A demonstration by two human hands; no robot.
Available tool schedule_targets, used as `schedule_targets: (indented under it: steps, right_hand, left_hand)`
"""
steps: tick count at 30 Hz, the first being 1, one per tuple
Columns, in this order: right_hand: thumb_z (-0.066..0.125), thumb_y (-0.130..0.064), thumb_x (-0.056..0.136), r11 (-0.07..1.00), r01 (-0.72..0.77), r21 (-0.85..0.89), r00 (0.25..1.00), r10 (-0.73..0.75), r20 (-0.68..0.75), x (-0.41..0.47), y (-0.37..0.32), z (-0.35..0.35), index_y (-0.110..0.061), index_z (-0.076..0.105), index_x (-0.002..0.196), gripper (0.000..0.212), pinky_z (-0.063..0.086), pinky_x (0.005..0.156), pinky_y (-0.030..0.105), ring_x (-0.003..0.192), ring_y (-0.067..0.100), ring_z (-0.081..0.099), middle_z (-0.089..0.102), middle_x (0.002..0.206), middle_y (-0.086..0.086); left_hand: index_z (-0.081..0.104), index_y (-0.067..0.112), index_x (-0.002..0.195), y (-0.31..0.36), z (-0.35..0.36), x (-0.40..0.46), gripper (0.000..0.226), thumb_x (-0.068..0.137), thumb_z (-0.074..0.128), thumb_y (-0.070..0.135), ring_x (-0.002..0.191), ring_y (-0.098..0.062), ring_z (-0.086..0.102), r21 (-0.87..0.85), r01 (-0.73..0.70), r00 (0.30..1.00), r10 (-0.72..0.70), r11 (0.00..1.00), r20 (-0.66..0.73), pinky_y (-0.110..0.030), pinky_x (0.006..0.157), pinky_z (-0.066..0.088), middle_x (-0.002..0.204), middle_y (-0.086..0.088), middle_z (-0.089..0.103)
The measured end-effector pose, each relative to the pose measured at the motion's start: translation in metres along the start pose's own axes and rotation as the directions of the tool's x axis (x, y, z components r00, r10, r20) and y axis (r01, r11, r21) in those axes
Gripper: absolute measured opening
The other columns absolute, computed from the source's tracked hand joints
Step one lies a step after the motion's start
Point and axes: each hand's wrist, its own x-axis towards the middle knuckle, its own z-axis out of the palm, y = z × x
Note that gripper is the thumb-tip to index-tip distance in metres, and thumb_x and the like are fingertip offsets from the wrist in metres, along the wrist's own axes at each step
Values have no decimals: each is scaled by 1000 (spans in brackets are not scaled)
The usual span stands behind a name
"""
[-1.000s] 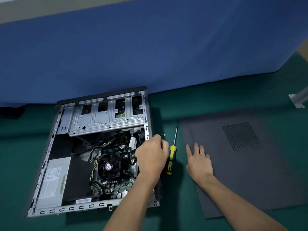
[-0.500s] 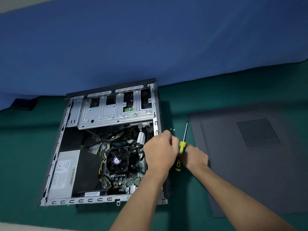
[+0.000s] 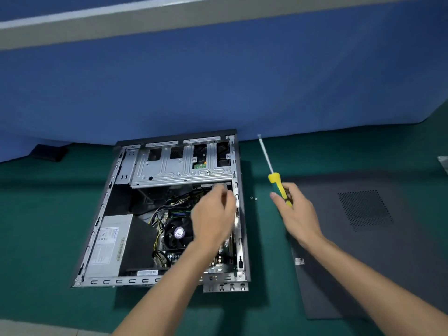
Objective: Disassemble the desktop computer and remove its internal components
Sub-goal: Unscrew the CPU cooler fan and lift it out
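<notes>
Green mat | right hand grips screwdriver | left hand over case

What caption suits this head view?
Right hand holds a screwdriver beside the open case; left hand is over it.

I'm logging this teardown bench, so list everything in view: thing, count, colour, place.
Open desktop computer case: one, silver metal frame, lying on the mat's left half.
Boxy power supply: one, grey, case's lower left.
Round cooler fan: one, black, case centre.
Flat vented side panel: one, dark grey, right of the case.
Small loose screws: two, silver, between case and panel.
Table mat: one, green.
Partition wall: one, blue, behind.
Yellow-handled screwdriver: one, in the right hand.
Left hand: over the case, blurred.
Right hand: grips the screwdriver.
</notes>
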Motion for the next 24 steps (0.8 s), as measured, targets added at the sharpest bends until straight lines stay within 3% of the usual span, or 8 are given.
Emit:
schedule_targets:
  steps: [4, 7, 9, 13, 15, 17, 20, 24]
  right_hand:
    - [67, -35, 84, 981, 100, 163, 994, -104, 15, -5, -48, 6, -37, 62, 93, 11, 41, 58, 28, 57, 11, 49, 53, 59, -15]
    - [72, -34, 79, 974, 96, 207, 992, -110, 59, -13, -79, 23, -37, 60, 83, 14, 43, 56, 28, 55, 6, 50, 62, 71, -13]
    - [75, -34, 77, 978, 91, 186, 992, -107, 73, -17, -93, 33, -35, 61, 80, 15, 44, 54, 31, 52, 8, 49, 63, 75, -10]
    - [79, -35, 71, 997, 75, 7, 990, -76, 119, -19, -116, 43, -32, 69, 73, 11, 37, 45, 20, 43, 7, 46, 57, 52, -11]
    - [81, -36, 69, 991, 48, -124, 990, -31, 135, -16, -128, 45, -31, 71, 72, 11, 32, 40, 14, 39, 3, 43, 57, 50, -10]
    - [80, -38, 68, 951, 18, -308, 988, 31, 154, -13, -140, 47, -31, 71, 71, 12, 29, 38, 13, 38, 4, 42, 59, 53, -9]
    - [79, -39, 70, 870, -5, -493, 983, 94, 156, -12, -154, 55, -33, 67, 67, 13, 30, 41, 19, 42, 5, 44, 61, 57, -7]
    - [77, -39, 72, 845, -18, -535, 985, 107, 136, -16, -163, 73, -34, 66, 71, 12, 31, 44, 22, 48, 8, 47, 60, 63, -8]
  left_hand:
    - [54, 24, 79, -43, -34, 16, 14, 90, 46, 30, 59, -9, 53, 86, 226, 974, -225, 970, -23, -24, 52, 34, 66, 11, 57]
    - [57, 22, 79, -82, -48, 20, 13, 88, 48, 28, 73, -20, 59, 159, 403, 894, -424, 901, 141, -29, 64, 41, 70, 6, 61]
    - [61, 20, 82, -103, -50, 21, 14, 88, 49, 24, 82, -22, 63, 175, 428, 844, -462, 887, 274, -29, 70, 45, 70, 4, 66]
    - [66, 18, 107, -132, -48, 28, 27, 83, 54, 13, 107, -23, 58, 236, 231, 860, -311, 944, 403, -33, 88, 48, 107, -4, 67]
    - [60, 15, 119, -141, -45, 36, 39, 81, 56, 13, 117, -24, 48, 288, 43, 866, -180, 957, 466, -36, 94, 45, 120, -5, 57]
    - [55, 14, 125, -147, -43, 40, 47, 79, 58, 14, 122, -25, 43, 299, -87, 827, -99, 950, 554, -37, 98, 41, 125, -5, 50]
    - [53, 14, 129, -156, -41, 42, 51, 78, 56, 15, 121, -29, 47, 235, -99, 736, -88, 967, 672, -36, 99, 41, 127, -12, 53]
    - [56, 17, 124, -166, -39, 44, 46, 78, 56, 19, 111, -27, 55, 131, -38, 692, -69, 991, 718, -34, 92, 46, 120, -8, 62]
